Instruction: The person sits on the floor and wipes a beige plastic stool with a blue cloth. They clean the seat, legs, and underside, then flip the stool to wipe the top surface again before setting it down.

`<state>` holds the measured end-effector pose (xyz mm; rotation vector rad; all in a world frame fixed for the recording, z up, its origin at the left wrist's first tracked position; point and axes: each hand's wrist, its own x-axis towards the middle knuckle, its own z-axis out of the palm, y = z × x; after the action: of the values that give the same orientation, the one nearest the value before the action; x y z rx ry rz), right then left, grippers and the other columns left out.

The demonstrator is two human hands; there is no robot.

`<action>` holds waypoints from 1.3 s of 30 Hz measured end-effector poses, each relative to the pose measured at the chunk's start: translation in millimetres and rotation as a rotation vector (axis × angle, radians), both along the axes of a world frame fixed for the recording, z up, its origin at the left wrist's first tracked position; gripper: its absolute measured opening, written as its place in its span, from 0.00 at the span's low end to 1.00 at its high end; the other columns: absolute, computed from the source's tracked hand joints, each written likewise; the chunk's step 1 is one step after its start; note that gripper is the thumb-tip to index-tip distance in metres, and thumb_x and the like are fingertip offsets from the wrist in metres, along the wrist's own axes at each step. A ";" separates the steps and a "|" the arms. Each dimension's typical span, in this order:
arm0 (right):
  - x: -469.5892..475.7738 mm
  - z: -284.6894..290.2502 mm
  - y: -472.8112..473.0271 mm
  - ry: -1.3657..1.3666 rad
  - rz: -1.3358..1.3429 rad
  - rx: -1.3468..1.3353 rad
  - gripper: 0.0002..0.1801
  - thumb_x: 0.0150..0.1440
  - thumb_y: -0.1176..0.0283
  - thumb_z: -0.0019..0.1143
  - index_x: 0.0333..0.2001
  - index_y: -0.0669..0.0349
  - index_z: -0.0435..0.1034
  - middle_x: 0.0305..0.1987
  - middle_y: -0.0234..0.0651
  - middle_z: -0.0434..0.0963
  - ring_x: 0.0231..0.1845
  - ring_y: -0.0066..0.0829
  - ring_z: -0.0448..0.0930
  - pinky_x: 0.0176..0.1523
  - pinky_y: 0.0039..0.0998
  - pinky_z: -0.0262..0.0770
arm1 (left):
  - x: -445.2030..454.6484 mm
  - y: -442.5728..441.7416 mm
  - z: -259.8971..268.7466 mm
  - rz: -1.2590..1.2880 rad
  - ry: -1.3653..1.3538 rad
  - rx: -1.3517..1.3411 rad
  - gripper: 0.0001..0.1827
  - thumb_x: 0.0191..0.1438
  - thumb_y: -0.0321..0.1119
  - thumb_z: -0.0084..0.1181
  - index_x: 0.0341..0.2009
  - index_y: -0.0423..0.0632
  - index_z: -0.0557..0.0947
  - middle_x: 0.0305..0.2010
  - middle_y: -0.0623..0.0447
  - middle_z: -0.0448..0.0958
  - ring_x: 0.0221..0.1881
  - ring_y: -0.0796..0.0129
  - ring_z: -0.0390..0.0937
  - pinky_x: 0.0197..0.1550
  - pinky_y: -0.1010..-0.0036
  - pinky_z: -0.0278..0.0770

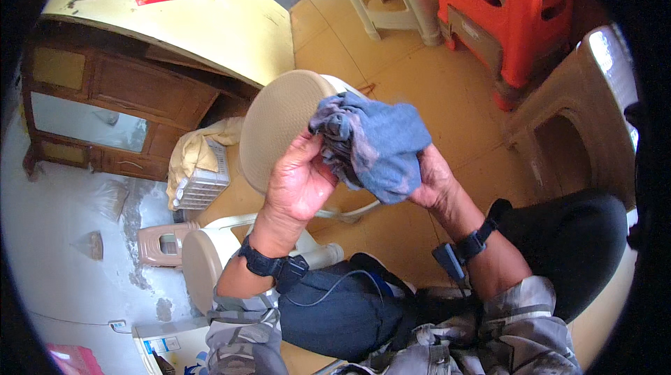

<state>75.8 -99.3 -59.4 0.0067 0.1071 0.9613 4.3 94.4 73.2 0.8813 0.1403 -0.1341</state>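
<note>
A crumpled blue-grey cloth (388, 144) with darker, pinkish patches is held up between my two hands. My left hand (301, 181) grips its gathered, dark edge, palm turned partly up. At the cloth's other side, my right hand (432, 176) holds it from beneath; most of those fingers are hidden behind the fabric. Just beyond my left hand stands a round beige stool (283, 123) with a textured seat, partly covered by the cloth and hand.
A second round stool (202, 270) is by my left forearm. Left are a plastic crate (207, 178) under yellowish fabric and a wooden cabinet (152, 76). A cream panel (236, 18) bears a red paper decoration. Orange stacked stools (516, 18) and a beige stool (571, 128) stand right.
</note>
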 end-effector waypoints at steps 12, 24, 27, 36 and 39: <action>7.8 50.3 -3.0 -0.106 -0.264 -0.008 0.25 0.75 0.50 0.53 0.61 0.58 0.75 0.55 0.37 0.86 0.49 0.29 0.87 0.55 0.32 0.88 | 2.3 -3.0 29.7 0.385 -0.469 1.995 0.23 0.60 0.41 0.73 0.56 0.45 0.86 0.68 0.40 0.77 0.67 0.41 0.76 0.69 0.53 0.74; -12.3 22.1 42.9 -0.983 -0.783 -1.050 0.26 0.57 0.69 0.80 0.58 0.62 0.80 0.58 0.41 0.81 0.63 0.37 0.79 0.70 0.39 0.74 | -13.5 95.1 -7.6 0.293 -0.052 2.154 0.39 0.67 0.64 0.59 0.73 0.51 0.77 0.78 0.34 0.68 0.77 0.33 0.64 0.77 0.42 0.60; -21.9 16.7 53.3 -1.006 -0.851 -1.221 0.20 0.59 0.72 0.74 0.56 0.62 0.80 0.55 0.42 0.82 0.58 0.40 0.80 0.67 0.40 0.75 | -16.0 97.4 -14.2 0.334 -0.086 2.125 0.38 0.68 0.64 0.58 0.73 0.53 0.77 0.78 0.36 0.68 0.78 0.35 0.64 0.78 0.42 0.58; -29.4 -17.4 56.0 -0.912 -0.844 -1.269 0.13 0.66 0.70 0.65 0.51 0.64 0.80 0.46 0.43 0.78 0.49 0.42 0.79 0.59 0.39 0.76 | -13.2 94.5 -11.0 0.341 -0.032 2.117 0.39 0.66 0.66 0.60 0.73 0.55 0.78 0.78 0.37 0.68 0.78 0.36 0.63 0.78 0.42 0.57; -29.8 -59.8 53.8 -0.836 -0.800 -1.338 0.17 0.70 0.64 0.62 0.51 0.68 0.79 0.45 0.49 0.79 0.47 0.48 0.80 0.57 0.42 0.76 | -12.3 96.2 -12.1 0.353 -0.038 2.133 0.39 0.66 0.65 0.61 0.72 0.54 0.79 0.78 0.37 0.68 0.78 0.38 0.63 0.78 0.43 0.57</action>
<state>45.9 -45.4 -119.2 -1.4608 -0.0478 -0.1002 -8.0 190.6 61.1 2.9461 0.4104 0.4980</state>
